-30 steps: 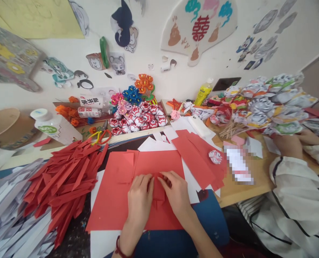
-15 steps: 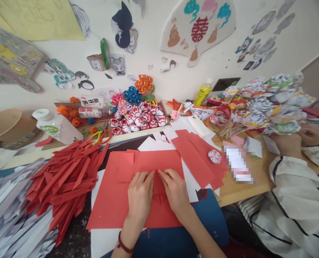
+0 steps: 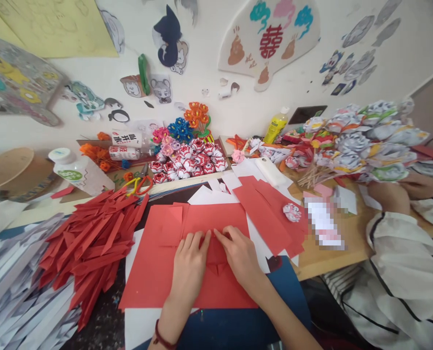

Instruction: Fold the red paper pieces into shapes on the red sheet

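A small folded piece of red paper (image 3: 216,255) lies between my two hands, its lower edge showing a little pointed fold. My left hand (image 3: 190,265) pinches the paper's top edge from the left, thumb and forefinger close together. From the other side, my right hand (image 3: 241,262) grips the same edge, its fingertips almost meeting the left ones. Beneath are larger red paper sheets (image 3: 147,287), resting on white paper. A smaller red square (image 3: 171,226) lies by my left fingers. The fingertips partly hide the folded paper's top.
Folded red strips (image 3: 92,243) and white strips (image 3: 23,287) are heaped at left. Scissors (image 3: 139,186), a white bottle (image 3: 79,170) and red-white paper flowers (image 3: 190,160) stand behind. Another person's sleeve (image 3: 402,262) and hands are at right, near paper bouquets (image 3: 376,141).
Both hands stay on the folded paper's top edge; the fingertips have shifted slightly, and my right wrist has moved a little to the right. The view has tilted slightly.
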`<state>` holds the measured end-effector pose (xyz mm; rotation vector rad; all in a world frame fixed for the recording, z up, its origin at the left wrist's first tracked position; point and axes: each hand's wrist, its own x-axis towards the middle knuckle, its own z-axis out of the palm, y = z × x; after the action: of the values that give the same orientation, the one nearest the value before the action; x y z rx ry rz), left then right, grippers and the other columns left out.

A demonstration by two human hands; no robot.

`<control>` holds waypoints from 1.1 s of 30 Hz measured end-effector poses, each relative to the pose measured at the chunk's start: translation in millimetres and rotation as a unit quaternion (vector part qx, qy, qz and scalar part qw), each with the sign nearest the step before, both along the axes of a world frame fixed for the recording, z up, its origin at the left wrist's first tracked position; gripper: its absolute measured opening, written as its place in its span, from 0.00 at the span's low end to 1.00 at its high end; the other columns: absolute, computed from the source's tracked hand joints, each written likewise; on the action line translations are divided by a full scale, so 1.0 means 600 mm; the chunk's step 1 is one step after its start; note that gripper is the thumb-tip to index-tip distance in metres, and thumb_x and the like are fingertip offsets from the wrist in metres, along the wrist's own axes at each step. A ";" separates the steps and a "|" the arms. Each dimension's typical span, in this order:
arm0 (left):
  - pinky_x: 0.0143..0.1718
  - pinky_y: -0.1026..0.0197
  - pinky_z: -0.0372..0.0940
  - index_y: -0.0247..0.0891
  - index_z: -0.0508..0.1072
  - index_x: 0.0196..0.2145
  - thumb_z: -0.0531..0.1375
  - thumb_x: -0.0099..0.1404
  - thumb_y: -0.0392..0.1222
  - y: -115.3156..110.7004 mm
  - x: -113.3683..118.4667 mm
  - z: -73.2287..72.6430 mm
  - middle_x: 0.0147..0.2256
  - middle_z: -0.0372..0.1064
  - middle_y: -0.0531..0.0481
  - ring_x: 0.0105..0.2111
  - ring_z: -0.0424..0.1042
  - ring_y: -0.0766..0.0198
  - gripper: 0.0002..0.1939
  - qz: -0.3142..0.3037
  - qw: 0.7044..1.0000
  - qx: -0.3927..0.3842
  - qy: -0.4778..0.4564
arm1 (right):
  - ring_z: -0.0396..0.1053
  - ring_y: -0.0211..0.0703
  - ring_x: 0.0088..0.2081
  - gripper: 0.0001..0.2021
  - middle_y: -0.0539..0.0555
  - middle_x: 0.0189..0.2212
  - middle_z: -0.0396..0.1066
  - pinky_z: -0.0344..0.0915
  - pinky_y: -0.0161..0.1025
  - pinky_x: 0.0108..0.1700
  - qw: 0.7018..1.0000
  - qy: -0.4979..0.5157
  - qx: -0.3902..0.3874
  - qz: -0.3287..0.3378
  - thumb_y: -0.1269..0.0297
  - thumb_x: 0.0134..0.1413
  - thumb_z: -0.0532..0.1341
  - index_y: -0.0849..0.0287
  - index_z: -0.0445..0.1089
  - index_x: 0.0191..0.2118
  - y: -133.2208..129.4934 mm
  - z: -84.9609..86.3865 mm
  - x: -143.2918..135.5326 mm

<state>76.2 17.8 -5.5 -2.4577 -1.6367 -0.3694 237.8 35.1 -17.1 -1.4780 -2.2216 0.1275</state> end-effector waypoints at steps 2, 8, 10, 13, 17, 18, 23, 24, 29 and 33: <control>0.37 0.55 0.63 0.35 0.68 0.56 0.56 0.64 0.29 -0.001 0.000 -0.001 0.42 0.68 0.43 0.39 0.63 0.57 0.22 -0.003 1.000 0.001 0.007 | 0.68 0.43 0.35 0.15 0.54 0.35 0.70 0.65 0.38 0.35 1.000 -0.009 -0.002 0.006 0.72 0.66 0.51 0.57 0.74 0.49 0.001 0.002 0.004; 0.37 0.55 0.63 0.35 0.68 0.56 0.56 0.63 0.28 -0.003 0.000 -0.001 0.42 0.68 0.43 0.38 0.63 0.56 0.23 -0.003 1.000 0.006 0.022 | 0.67 0.43 0.36 0.15 0.54 0.37 0.70 0.64 0.38 0.36 1.000 -0.008 0.003 0.018 0.72 0.66 0.52 0.55 0.73 0.50 0.003 0.001 0.010; 0.37 0.55 0.63 0.35 0.68 0.56 0.56 0.64 0.29 -0.002 -0.001 -0.002 0.42 0.67 0.43 0.38 0.63 0.57 0.23 -0.003 1.000 0.005 0.025 | 0.67 0.43 0.36 0.15 0.54 0.37 0.70 0.63 0.38 0.36 1.000 -0.005 0.001 0.020 0.72 0.66 0.52 0.54 0.73 0.50 0.003 0.001 0.010; 0.37 0.56 0.63 0.36 0.68 0.56 0.54 0.65 0.29 -0.002 -0.002 -0.002 0.42 0.67 0.43 0.38 0.63 0.58 0.22 0.003 1.000 -0.002 0.024 | 0.67 0.43 0.36 0.16 0.54 0.36 0.70 0.63 0.37 0.35 1.000 0.003 -0.006 0.021 0.72 0.66 0.52 0.53 0.73 0.50 0.002 0.001 0.010; 0.38 0.56 0.64 0.38 0.67 0.57 0.54 0.65 0.29 -0.003 -0.004 0.001 0.43 0.67 0.43 0.39 0.64 0.58 0.23 0.001 0.999 -0.015 0.036 | 0.68 0.42 0.37 0.15 0.54 0.36 0.70 0.65 0.37 0.37 1.000 0.024 -0.013 0.014 0.70 0.67 0.50 0.55 0.73 0.49 0.002 0.004 0.009; 0.38 0.56 0.64 0.38 0.67 0.58 0.54 0.65 0.29 -0.003 -0.004 0.001 0.43 0.67 0.43 0.39 0.64 0.57 0.24 -0.001 0.999 -0.017 0.039 | 0.68 0.42 0.37 0.15 0.54 0.36 0.71 0.65 0.37 0.37 0.999 0.030 -0.014 0.014 0.70 0.68 0.50 0.55 0.74 0.48 0.003 0.005 0.008; 0.38 0.56 0.64 0.38 0.67 0.57 0.54 0.64 0.27 -0.001 -0.006 -0.001 0.44 0.67 0.42 0.40 0.65 0.57 0.24 -0.008 0.999 -0.012 0.040 | 0.67 0.42 0.37 0.16 0.55 0.37 0.71 0.65 0.38 0.39 0.999 0.031 -0.017 0.040 0.71 0.68 0.49 0.55 0.73 0.47 0.005 0.008 0.009; 0.38 0.56 0.64 0.38 0.68 0.56 0.54 0.64 0.27 -0.001 -0.006 -0.002 0.45 0.67 0.42 0.40 0.65 0.57 0.24 -0.009 0.999 -0.011 0.040 | 0.67 0.42 0.37 0.16 0.55 0.37 0.71 0.65 0.38 0.39 0.999 0.026 -0.017 0.043 0.71 0.68 0.49 0.55 0.73 0.48 0.005 0.008 0.010; 0.39 0.57 0.64 0.40 0.67 0.57 0.54 0.65 0.28 0.001 -0.010 -0.008 0.46 0.66 0.43 0.41 0.65 0.57 0.24 -0.013 0.999 -0.020 0.029 | 0.66 0.43 0.36 0.16 0.55 0.37 0.70 0.64 0.38 0.38 0.999 0.015 -0.023 0.046 0.72 0.68 0.49 0.55 0.73 0.47 0.005 0.005 0.009; 0.39 0.57 0.64 0.40 0.68 0.56 0.54 0.65 0.28 0.001 -0.011 -0.011 0.46 0.66 0.43 0.41 0.65 0.57 0.23 -0.011 1.000 -0.016 0.017 | 0.66 0.42 0.36 0.15 0.55 0.36 0.70 0.64 0.38 0.38 0.998 0.036 -0.034 0.048 0.72 0.67 0.49 0.57 0.74 0.45 0.006 0.006 0.007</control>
<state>69.5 18.2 -12.0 -2.4918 -1.6159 -0.3054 242.2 38.5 -13.6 -1.3788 -2.2500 0.2861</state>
